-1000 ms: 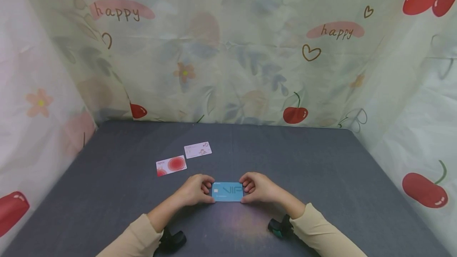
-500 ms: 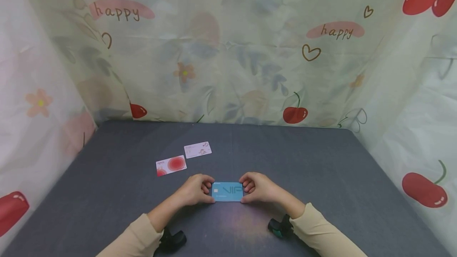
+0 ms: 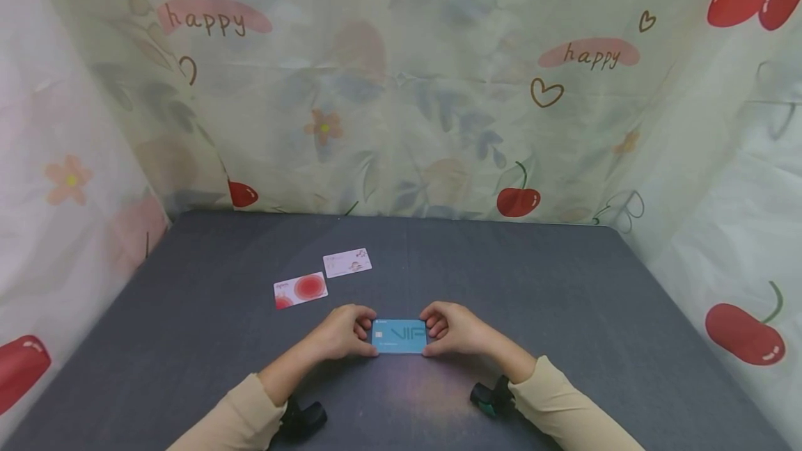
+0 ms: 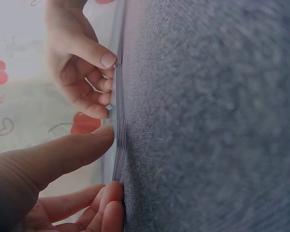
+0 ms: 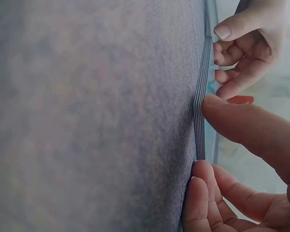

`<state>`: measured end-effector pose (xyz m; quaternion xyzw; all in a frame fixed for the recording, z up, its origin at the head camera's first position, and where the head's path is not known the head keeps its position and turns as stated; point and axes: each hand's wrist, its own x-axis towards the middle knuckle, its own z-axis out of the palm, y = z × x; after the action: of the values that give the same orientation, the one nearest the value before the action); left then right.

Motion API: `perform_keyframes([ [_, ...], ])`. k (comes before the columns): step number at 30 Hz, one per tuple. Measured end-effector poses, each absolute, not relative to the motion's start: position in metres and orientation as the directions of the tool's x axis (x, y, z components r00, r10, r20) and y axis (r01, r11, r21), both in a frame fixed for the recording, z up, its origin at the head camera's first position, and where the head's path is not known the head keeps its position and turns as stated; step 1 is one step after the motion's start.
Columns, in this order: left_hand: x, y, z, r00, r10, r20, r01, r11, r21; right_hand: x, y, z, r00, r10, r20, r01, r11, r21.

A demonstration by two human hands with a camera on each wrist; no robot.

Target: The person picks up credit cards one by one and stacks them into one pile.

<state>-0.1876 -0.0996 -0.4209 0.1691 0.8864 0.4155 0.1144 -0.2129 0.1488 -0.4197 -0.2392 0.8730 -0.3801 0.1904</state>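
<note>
A stack of cards (image 3: 399, 337) lies flat on the dark tabletop, a blue card lettered "VIP" uppermost. Its layered edge (image 4: 120, 106) shows in the left wrist view, and the same striped edge (image 5: 201, 96) in the right wrist view. My left hand (image 3: 341, 333) pinches the stack's left end between thumb and curled fingers. Opposite it, my right hand (image 3: 460, 331) grips the right end the same way. The cards beneath the top one show only as thin edges.
Beyond my left hand lie two loose cards: a white card with red circles (image 3: 301, 291) and a pale pink card (image 3: 347, 263), corners close together. A grey cloth-like tabletop (image 3: 532, 284) spreads around. Cherry-print curtains (image 3: 401, 124) enclose the back and sides.
</note>
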Motion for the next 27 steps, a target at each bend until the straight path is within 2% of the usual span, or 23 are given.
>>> perform_keyframes([
  [14, -0.187, -0.103, -0.415, -0.926, 0.374, -0.056, 0.190, 0.589, 0.785, -0.218, 0.150, -0.418, -0.797, -0.583, -0.157, -0.268, 0.575, -0.773],
  [27, -0.191, -0.110, -0.411, -0.934, 0.351, -0.058, 0.169, 0.581, 0.796, -0.226, 0.148, -0.412, -0.818, -0.559, -0.135, -0.293, 0.607, -0.738],
])
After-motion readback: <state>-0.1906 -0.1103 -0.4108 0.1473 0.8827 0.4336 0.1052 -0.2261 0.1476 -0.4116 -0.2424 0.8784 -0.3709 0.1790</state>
